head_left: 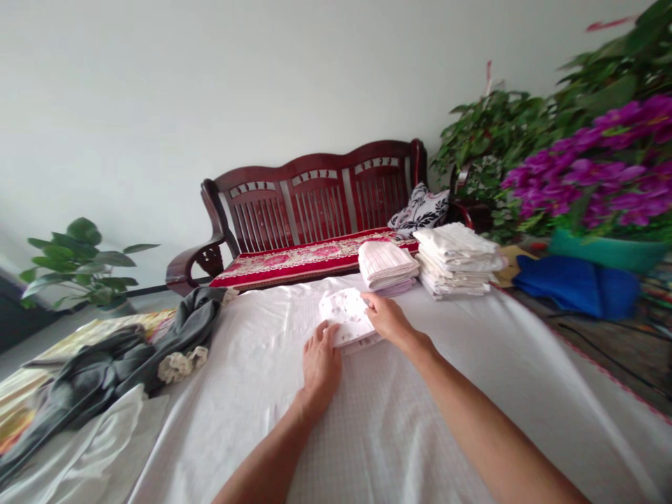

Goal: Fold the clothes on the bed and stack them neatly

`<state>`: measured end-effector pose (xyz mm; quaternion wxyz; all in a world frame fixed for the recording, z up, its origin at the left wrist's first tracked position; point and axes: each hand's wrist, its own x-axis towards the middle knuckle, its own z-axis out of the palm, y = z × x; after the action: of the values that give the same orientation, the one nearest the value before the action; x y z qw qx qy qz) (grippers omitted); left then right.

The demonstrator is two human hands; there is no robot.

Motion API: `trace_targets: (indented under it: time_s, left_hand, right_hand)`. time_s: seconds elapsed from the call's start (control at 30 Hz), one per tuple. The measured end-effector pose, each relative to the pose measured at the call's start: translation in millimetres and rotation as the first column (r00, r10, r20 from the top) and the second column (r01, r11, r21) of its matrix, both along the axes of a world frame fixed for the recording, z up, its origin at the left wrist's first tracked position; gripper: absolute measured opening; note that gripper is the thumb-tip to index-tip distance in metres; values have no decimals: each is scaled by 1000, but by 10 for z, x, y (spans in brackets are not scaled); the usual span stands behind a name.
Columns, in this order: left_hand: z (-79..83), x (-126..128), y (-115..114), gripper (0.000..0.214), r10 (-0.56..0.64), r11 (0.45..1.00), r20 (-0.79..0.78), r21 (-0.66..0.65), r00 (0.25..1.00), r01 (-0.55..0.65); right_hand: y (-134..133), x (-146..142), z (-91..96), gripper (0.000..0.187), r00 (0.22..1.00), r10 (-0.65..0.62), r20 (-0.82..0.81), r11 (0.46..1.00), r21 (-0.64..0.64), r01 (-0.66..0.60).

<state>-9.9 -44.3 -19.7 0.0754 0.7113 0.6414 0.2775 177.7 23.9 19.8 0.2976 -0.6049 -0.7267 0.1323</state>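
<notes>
A small folded white cloth [345, 311] with a faint dark print lies on the white sheet [236, 420] in front of me. My left hand [321, 360] grips its near left edge, fingers curled over the top. My right hand [388, 318] pinches its right edge between thumb and fingers. The undersides of both grips are hidden. Just beyond the cloth sits a folded pinkish striped stack [387, 264] with lilac fabric at its base. To the right of that stack stands a taller pile of folded white cloths [456, 259].
A dark wooden bench [315, 199] with a red patterned cover stands behind. Grey clothing [115, 360] lies loosely at left beside a potted plant [84, 259]. Blue fabric [577, 285] and purple flowers [593, 175] are at right. A patterned cushion [420, 210] rests on the bench.
</notes>
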Motion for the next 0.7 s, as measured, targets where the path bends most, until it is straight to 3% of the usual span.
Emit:
trace_targets:
  time_s: [0.33,0.7]
  left_hand:
    - [-15,65,-58,60,-59,998,-207,-12,977,58]
    - [81,44,-134,67,-114,987,-322,-146,940,70]
  right_hand:
    - [-52,47,-35,54,992,43,122,999,8,-45]
    - [-56,46,-65,52,973,46,225,999,7,-49]
